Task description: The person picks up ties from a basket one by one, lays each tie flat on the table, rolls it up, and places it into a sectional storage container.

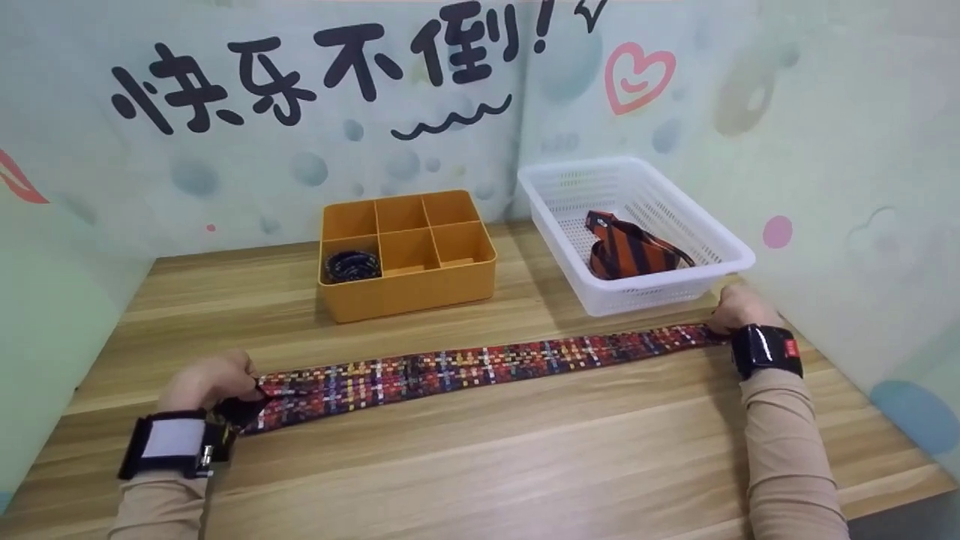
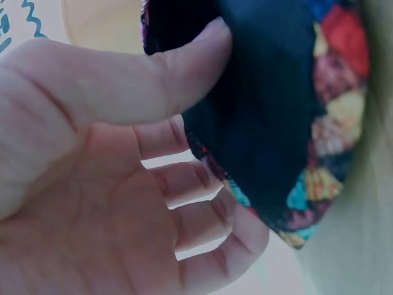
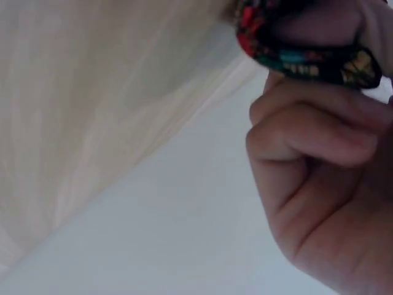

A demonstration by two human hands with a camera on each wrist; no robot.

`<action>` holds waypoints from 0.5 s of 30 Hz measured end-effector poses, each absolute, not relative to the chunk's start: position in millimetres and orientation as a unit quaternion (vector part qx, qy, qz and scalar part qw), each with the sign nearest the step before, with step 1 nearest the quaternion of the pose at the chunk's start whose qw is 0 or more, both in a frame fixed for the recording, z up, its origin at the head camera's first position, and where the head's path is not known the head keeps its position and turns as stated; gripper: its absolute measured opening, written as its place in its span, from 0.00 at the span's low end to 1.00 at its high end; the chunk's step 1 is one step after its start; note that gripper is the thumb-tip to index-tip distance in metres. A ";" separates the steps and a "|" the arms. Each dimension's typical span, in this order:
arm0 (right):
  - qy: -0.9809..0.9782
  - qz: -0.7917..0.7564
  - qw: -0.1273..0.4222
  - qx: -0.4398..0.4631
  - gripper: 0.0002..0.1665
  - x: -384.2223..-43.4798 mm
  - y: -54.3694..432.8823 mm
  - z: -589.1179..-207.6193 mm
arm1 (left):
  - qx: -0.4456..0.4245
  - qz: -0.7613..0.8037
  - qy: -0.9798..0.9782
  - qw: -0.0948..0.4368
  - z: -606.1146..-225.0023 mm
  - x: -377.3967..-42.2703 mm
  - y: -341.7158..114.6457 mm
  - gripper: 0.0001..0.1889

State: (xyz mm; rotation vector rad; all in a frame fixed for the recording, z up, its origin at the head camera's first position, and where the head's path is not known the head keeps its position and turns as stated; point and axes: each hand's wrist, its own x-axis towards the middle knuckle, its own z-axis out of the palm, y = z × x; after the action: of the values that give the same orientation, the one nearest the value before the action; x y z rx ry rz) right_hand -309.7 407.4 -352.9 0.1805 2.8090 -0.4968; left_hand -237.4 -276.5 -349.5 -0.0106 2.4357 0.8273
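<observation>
Holding the multicoloured tie (image 1: 480, 365) stretched across the bench (image 1: 487, 465), we grip its left end in our left hand (image 1: 212, 381) and its right end in our right hand (image 1: 745, 309), on the near side of the yellow divided box (image 1: 412, 296) and white basket (image 1: 551, 229).

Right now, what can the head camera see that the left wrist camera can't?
Only the head view shows the white basket, the striped cloth inside it and the right hand. Only the left wrist view shows the palm side of the left hand. Both show that hand holding the patterned cloth strip.
</observation>
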 end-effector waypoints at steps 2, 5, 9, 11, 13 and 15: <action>0.969 -0.168 0.174 0.047 0.06 -307.8 407.8 -352.3 | -0.003 0.308 0.909 0.280 -349.9 -238.0 -276.0 0.03; 0.958 -0.191 0.212 0.025 0.05 -307.2 411.4 -350.1 | -0.003 0.315 0.907 0.279 -350.1 -238.0 -279.0 0.05; 0.955 -0.218 0.196 0.034 0.05 -309.3 416.9 -348.9 | -0.004 0.309 0.910 0.278 -351.2 -236.8 -288.1 0.10; 0.963 -0.211 0.163 0.042 0.06 -311.3 417.1 -350.1 | 0.001 0.299 0.913 0.276 -352.0 -236.2 -291.8 0.11; 0.972 -0.189 0.127 0.053 0.06 -313.3 414.5 -352.1 | 0.006 0.287 0.919 0.271 -352.3 -236.2 -293.0 0.12; 0.981 -0.160 0.095 0.055 0.06 -315.3 408.7 -355.0 | 0.013 0.271 0.925 0.264 -351.5 -236.9 -290.5 0.12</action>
State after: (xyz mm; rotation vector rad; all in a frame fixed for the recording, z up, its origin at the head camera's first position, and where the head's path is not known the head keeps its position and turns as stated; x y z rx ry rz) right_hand -315.3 408.7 -355.0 0.1638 2.9081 -0.4744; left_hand -236.9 -290.5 -351.5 0.0344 2.5016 0.7334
